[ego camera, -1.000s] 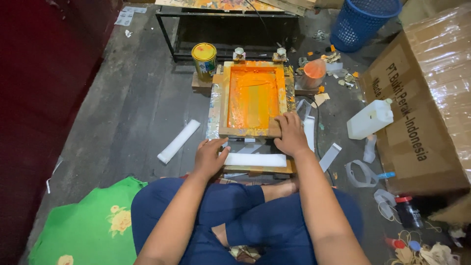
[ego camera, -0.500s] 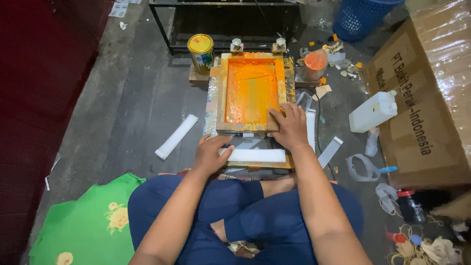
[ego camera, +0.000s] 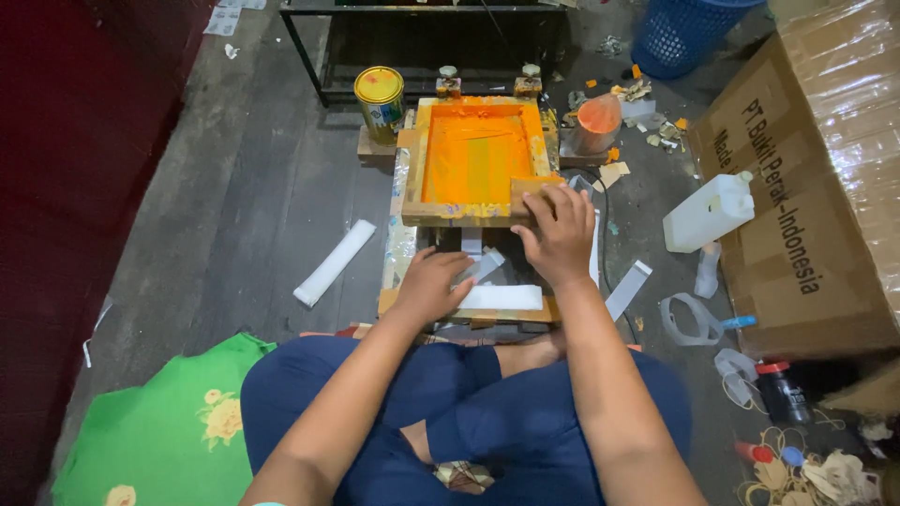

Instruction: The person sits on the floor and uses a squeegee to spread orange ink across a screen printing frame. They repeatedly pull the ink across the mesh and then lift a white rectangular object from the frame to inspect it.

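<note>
A wooden screen frame (ego camera: 450, 214) coated with orange ink lies on a printing board (ego camera: 390, 253) in front of my crossed legs. Its near edge is tilted up off the board. My right hand (ego camera: 560, 230) grips the frame's near right corner. My left hand (ego camera: 429, 286) lies flat on the board below the raised edge. Its fingertips touch a small pale strip (ego camera: 484, 265). A longer white strip (ego camera: 504, 298) lies just right of that hand.
A yellow paint can (ego camera: 379, 98) stands left of the frame and an orange-stained cup (ego camera: 598, 124) right of it. A white jug (ego camera: 708, 214) and a cardboard box (ego camera: 816, 215) are at the right. A white strip (ego camera: 335, 262) and a green cloth (ego camera: 159, 431) lie left.
My right hand has tilted the frame's near edge up, widening the gap to the white strip. My left hand has reached forward onto the board beneath it.
</note>
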